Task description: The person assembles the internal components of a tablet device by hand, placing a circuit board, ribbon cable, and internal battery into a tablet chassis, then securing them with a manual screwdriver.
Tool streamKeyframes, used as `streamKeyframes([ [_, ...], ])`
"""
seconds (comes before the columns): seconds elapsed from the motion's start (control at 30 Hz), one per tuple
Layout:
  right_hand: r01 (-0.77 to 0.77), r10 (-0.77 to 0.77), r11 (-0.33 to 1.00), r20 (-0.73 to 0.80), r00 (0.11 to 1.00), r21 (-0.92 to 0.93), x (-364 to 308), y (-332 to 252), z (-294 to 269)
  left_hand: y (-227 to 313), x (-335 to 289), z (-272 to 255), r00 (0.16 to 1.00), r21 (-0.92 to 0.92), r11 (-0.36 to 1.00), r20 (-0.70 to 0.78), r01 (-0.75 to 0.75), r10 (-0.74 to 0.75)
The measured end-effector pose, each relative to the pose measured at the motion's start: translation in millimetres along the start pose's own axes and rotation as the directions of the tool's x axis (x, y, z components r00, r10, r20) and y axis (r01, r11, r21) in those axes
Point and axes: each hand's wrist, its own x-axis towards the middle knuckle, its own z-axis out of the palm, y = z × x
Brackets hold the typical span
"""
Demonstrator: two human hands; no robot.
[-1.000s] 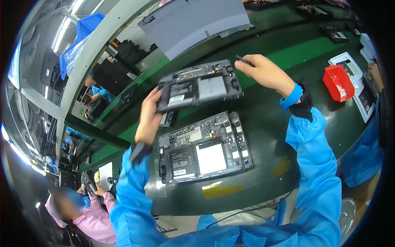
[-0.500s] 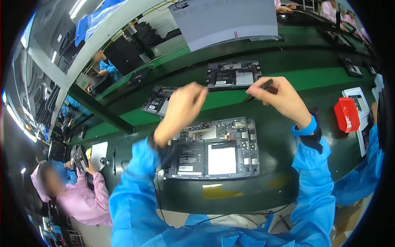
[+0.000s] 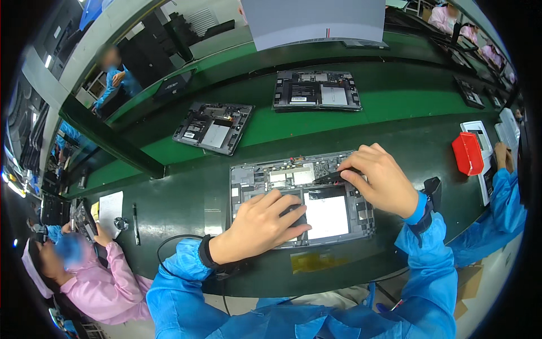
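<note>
An opened laptop base [image 3: 361, 210] lies on the bench before me, its circuit board [image 3: 296, 175] along the far side. My left hand [image 3: 265, 222] rests over the black battery, fingers stretched out and holding nothing. It hides most of the battery and the near left part of the base. Beside its fingertips is a white rectangular panel [image 3: 327, 217]. Between the thumb and fingers of my right hand [image 3: 377, 178] is a pair of black tweezers [image 3: 328, 178]. Their tips point left, down at the board, and I cannot tell whether they touch it.
Two more opened laptop bases, one left [image 3: 213, 129] and one right [image 3: 317, 90], lie on the green strip beyond. A red bin [image 3: 467, 153] stands at the right, near another person's hand. Paper [image 3: 111, 208] and a pen [image 3: 136, 225] lie left, near a person in pink.
Both hands have come down from above the bench to the laptop base. The left now lies over the battery, and the right has brought the tweezers to the board. The view has shifted.
</note>
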Motion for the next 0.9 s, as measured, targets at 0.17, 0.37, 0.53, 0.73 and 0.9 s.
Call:
streamKeyframes([
  [0.17, 0.023, -0.023, 0.990, 0.007, 1.000, -0.140, 10.7, -7.5, 9.3, -1.2, 1.5, 0.4, 0.993, -0.117, 0.987, -0.029, 0.113, -0.118],
  [0.37, -0.098, 0.089, 0.990, -0.089, 0.992, -0.098, 4.0, 15.0, 0.4, -5.9, 1.6, 5.8, 0.995, -0.153, 0.984, -0.036, 0.091, -0.097],
  [0.53, -0.122, 0.121, 0.993, -0.157, 0.980, 0.005, -2.8, 19.8, 18.8, -11.2, 2.4, 14.2, 0.994, -0.237, 0.967, -0.039, 0.089, -0.101],
  [0.73, -0.105, 0.112, 0.992, -0.114, 0.987, 0.065, -8.7, 16.9, 14.7, -9.5, 2.8, 10.6, 0.999, -0.088, 0.995, -0.004, 0.037, -0.038],
  [0.9, -0.054, 0.059, 0.996, -0.068, 0.996, 0.071, -8.9, 21.4, 24.2, -9.6, 2.4, 13.9, 0.998, 0.039, 0.999, 0.056, -0.035, 0.033],
])
